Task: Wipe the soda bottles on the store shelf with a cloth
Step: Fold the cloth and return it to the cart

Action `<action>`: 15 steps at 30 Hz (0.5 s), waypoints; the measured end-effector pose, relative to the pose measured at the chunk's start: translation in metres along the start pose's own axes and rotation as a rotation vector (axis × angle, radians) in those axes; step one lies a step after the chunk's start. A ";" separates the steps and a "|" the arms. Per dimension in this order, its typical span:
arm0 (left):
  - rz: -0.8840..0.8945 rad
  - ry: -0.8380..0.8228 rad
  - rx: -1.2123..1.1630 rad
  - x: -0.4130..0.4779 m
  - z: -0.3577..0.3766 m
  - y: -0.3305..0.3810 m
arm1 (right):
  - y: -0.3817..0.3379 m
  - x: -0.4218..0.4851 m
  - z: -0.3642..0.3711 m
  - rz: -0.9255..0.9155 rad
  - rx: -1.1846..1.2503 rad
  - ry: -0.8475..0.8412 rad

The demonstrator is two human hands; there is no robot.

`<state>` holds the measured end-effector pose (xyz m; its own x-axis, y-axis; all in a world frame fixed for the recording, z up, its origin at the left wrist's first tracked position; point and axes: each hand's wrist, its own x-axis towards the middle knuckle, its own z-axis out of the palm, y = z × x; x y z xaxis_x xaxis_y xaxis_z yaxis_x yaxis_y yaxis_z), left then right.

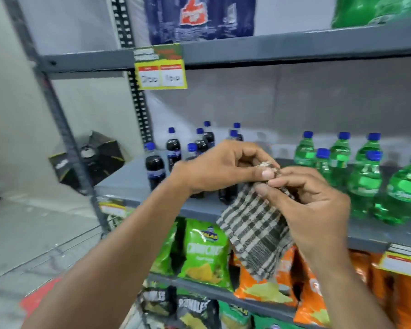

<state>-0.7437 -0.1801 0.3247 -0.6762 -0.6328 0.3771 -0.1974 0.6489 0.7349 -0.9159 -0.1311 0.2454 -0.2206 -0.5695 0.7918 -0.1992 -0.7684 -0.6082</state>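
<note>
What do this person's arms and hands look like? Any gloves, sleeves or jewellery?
Both forearms are bare to the bottom of the picture, with no sleeves showing. The left hand and right hand wear no gloves, and no rings, watch or bracelet show. The fingernails are short.

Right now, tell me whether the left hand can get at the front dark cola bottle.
Probably yes: the left hand is near the dark cola bottle, nothing between, but it is pinching the cloth.
</note>
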 end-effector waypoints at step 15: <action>-0.411 0.387 0.250 -0.254 -0.085 0.026 | -0.012 -0.081 0.165 0.332 0.281 -0.979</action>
<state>-0.5168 -0.0385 0.2956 -0.2117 -0.9292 0.3028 -0.5791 0.3689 0.7270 -0.7380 -0.1241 0.1978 0.6636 -0.6529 0.3651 -0.0160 -0.5004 -0.8657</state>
